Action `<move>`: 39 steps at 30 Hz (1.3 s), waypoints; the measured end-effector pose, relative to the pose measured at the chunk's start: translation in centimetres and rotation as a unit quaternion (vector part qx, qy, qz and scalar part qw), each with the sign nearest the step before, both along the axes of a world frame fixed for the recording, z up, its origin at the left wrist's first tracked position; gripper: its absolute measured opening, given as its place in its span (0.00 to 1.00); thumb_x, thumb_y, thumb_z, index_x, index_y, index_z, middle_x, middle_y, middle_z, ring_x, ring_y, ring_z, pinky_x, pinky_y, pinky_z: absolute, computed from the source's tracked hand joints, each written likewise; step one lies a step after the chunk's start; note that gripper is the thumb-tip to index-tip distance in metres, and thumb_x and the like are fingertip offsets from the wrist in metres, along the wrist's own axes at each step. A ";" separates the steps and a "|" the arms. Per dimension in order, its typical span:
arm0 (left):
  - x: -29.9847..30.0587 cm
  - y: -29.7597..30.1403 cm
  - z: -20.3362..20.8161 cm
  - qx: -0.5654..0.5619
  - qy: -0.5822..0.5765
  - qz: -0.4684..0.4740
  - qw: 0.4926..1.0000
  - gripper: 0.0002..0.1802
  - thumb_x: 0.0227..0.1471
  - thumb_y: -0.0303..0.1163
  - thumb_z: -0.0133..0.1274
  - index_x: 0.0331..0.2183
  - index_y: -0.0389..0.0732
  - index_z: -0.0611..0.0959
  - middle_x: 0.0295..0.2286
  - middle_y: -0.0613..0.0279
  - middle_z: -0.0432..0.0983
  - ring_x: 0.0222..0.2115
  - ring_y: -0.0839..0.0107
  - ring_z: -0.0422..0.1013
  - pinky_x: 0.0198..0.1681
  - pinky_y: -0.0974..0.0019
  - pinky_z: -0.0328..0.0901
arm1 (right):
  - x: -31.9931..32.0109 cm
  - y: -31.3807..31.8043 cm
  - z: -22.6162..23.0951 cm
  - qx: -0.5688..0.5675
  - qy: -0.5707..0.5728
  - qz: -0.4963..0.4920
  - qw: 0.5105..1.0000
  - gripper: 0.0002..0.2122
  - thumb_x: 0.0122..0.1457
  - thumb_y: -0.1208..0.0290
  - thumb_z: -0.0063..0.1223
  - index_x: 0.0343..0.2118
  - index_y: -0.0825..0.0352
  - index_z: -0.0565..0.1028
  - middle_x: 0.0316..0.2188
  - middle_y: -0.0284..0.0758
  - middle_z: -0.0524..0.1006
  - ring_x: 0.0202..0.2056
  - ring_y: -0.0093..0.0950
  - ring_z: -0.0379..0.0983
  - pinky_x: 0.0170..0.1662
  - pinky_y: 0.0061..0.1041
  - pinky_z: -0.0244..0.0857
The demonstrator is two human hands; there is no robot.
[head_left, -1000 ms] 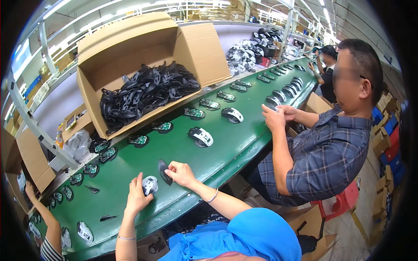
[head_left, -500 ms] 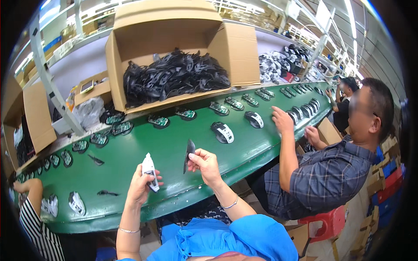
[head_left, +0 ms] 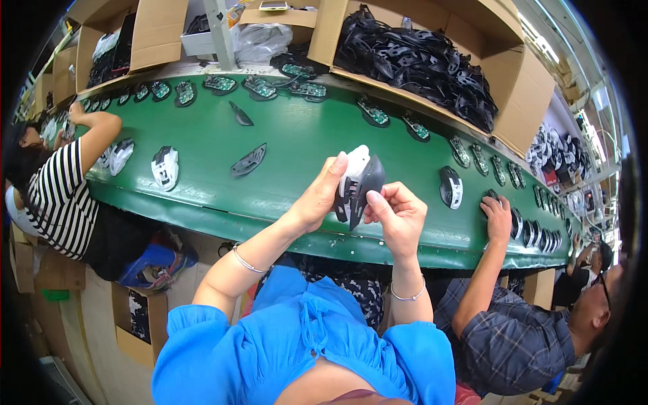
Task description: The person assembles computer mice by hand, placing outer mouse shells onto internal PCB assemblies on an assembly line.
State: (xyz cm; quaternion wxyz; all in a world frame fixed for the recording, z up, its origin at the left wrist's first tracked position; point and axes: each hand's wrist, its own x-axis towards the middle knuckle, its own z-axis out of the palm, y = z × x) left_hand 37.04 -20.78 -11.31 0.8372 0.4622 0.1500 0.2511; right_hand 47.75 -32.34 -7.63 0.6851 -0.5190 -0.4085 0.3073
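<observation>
In front of me over the belt, my left hand (head_left: 318, 197) is closed round a white and black computer mouse body (head_left: 357, 160). Thumb and fingers of my right hand (head_left: 402, 217) pinch a curved black side panel (head_left: 370, 186), which lies along the right side of the mouse body. Whether the panel is seated or only touching cannot be made out. Two loose dark side panels, one farther (head_left: 240, 113) and one nearer (head_left: 249, 160), rest on the green belt to the left of my hands.
The green conveyor belt (head_left: 209, 152) bears a row of mouse bases with circuit boards (head_left: 372, 112) along its far edge. White-and-black mice stand left (head_left: 165, 168) and right (head_left: 451, 187). A cardboard box of black parts (head_left: 418, 67) sits behind. Co-workers flank me, one hand (head_left: 498, 217) on the belt.
The black panel, held apart from the mouse body before, is now against its side. Both my hands have come together. My view has swung left.
</observation>
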 end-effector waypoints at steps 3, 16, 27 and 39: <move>-0.7 -0.1 -0.1 0.030 0.011 -0.028 0.999 0.34 0.59 0.61 0.30 0.45 0.42 0.73 0.34 0.66 0.74 0.36 0.79 0.70 0.37 0.71 0.68 | -0.3 0.5 -0.6 -0.016 -0.018 -0.008 1.000 0.05 0.55 0.77 0.57 0.26 0.71 0.73 0.19 0.30 0.75 0.19 0.15 0.69 0.22 0.14 0.64; -0.2 -1.4 0.6 0.349 0.138 0.146 0.915 0.36 0.45 0.42 0.60 0.50 0.34 0.63 0.39 0.47 0.69 0.40 0.62 0.69 0.44 0.62 0.65 | 0.5 -0.6 -1.9 -0.001 -0.330 -0.078 0.941 0.08 0.47 0.80 0.59 0.19 0.69 0.69 0.14 0.35 0.71 0.15 0.25 0.70 0.20 0.22 0.62; -2.5 -1.1 -0.4 0.372 0.037 0.135 0.918 0.39 0.40 0.40 0.65 0.50 0.37 0.66 0.43 0.53 0.67 0.43 0.63 0.67 0.47 0.63 0.63 | 0.7 -0.1 0.4 -0.014 -0.046 0.041 0.998 0.10 0.47 0.77 0.62 0.33 0.71 0.76 0.27 0.33 0.78 0.32 0.22 0.75 0.39 0.21 0.69; -3.8 -0.1 -0.4 0.480 0.151 0.071 0.861 0.41 0.38 0.38 0.66 0.52 0.36 0.66 0.45 0.53 0.64 0.46 0.61 0.65 0.51 0.62 0.60 | 1.5 0.5 -1.2 -0.140 0.034 0.131 0.981 0.06 0.53 0.75 0.58 0.31 0.72 0.75 0.28 0.33 0.78 0.32 0.17 0.73 0.37 0.18 0.68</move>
